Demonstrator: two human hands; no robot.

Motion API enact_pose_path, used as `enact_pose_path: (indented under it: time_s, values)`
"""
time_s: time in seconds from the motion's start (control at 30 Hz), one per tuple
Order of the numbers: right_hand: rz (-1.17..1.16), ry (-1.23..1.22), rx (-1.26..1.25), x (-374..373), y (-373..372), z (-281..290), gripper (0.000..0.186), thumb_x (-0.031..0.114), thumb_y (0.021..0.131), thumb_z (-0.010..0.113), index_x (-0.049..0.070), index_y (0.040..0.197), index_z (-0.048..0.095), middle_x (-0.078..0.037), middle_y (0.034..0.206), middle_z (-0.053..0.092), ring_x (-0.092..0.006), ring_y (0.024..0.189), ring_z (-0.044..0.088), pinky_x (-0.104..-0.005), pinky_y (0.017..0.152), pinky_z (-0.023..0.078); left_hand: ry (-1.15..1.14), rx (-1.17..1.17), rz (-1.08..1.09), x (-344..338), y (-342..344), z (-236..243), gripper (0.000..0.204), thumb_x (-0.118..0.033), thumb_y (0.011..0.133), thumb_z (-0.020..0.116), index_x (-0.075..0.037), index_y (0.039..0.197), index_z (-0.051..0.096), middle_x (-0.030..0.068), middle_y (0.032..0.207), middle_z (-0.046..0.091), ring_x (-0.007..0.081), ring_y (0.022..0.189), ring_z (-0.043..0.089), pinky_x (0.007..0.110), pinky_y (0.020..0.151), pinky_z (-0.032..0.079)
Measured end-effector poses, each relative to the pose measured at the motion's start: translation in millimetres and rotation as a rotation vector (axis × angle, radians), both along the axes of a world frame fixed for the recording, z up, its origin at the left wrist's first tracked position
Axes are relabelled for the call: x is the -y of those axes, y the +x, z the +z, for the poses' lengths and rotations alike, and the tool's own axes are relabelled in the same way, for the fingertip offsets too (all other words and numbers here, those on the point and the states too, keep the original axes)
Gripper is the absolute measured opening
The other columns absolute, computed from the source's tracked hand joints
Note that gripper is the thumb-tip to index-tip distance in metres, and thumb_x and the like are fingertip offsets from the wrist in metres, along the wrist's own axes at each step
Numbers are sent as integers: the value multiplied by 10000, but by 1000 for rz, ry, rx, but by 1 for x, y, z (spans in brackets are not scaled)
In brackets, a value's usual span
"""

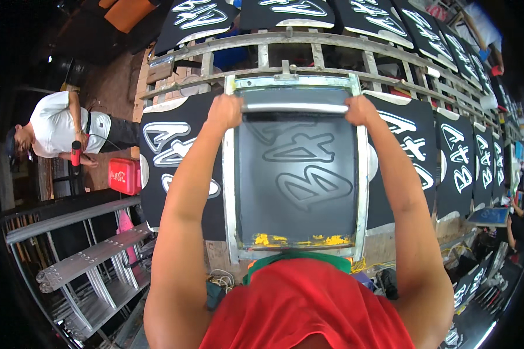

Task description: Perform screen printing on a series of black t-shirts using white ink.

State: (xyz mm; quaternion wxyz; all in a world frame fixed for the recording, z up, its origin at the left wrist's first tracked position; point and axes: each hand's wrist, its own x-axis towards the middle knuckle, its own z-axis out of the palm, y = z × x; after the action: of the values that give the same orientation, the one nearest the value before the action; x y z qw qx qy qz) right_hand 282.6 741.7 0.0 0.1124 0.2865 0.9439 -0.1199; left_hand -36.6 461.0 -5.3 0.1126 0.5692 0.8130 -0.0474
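Observation:
Both my arms reach forward over a screen-printing frame (pixel 229 192) with pale, paint-marked edges. My left hand (pixel 226 111) is closed on the left end of a squeegee (pixel 294 108) with a silvery bar handle. On its right end my right hand (pixel 361 110) is closed too. The squeegee lies across the far part of the dark mesh (pixel 256 192), its blade edge down near black ink. Large outlined lettering shows faintly through the mesh. Yellow smears (pixel 271 239) mark the frame's near end. What lies beneath the screen is hidden.
Black printed fabric panels (pixel 183 125) with white lettering flank the frame, with more (pixel 457 151) in a row rightward. Wooden rails (pixel 317 55) run behind. At left, a person in a white shirt (pixel 55 125) holds a red heat gun (pixel 75 152) near a red box (pixel 124 176). Metal ladders (pixel 93 264) stand nearer.

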Motion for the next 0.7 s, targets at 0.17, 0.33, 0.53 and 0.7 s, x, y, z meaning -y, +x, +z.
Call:
enact_pose_path:
  time_s: [0.17, 0.33, 0.53, 0.7]
  values:
    - [43, -14, -208, 107, 102, -7, 335, 56, 714, 604, 57, 1023, 735, -186, 990, 702, -395, 969, 667, -489, 850, 540, 327, 70, -61, 123, 87, 3, 282, -106, 671, 758, -97, 941, 677, 124, 955, 656, 363, 1045, 610, 537, 1082, 401]
    - [6, 65, -157, 264, 225, 8, 342, 31, 703, 647, 90, 1040, 652, -101, 1078, 616, -351, 1041, 568, -469, 860, 470, 190, 160, 34, 258, 208, 3, 374, -48, 665, 717, -149, 1002, 590, 96, 1131, 566, 347, 1136, 527, 551, 1049, 385]
    - [-70, 100, -311, 320, 276, 45, 460, 125, 719, 743, 92, 1167, 643, -113, 1182, 618, -342, 1175, 537, -492, 975, 417, 294, 237, -102, 303, 258, 34, 434, -168, 697, 774, -158, 1120, 674, 83, 1201, 664, 299, 1249, 538, 592, 1160, 282]
    - [-849, -52, -718, 299, 302, -6, 580, 332, 854, 809, 12, 1278, 577, -161, 1233, 621, -324, 1177, 570, -465, 985, 441, 213, 366, 122, 283, 221, 40, 331, -392, 827, 777, -127, 1024, 762, 114, 997, 735, 314, 1127, 629, 658, 1158, 250]
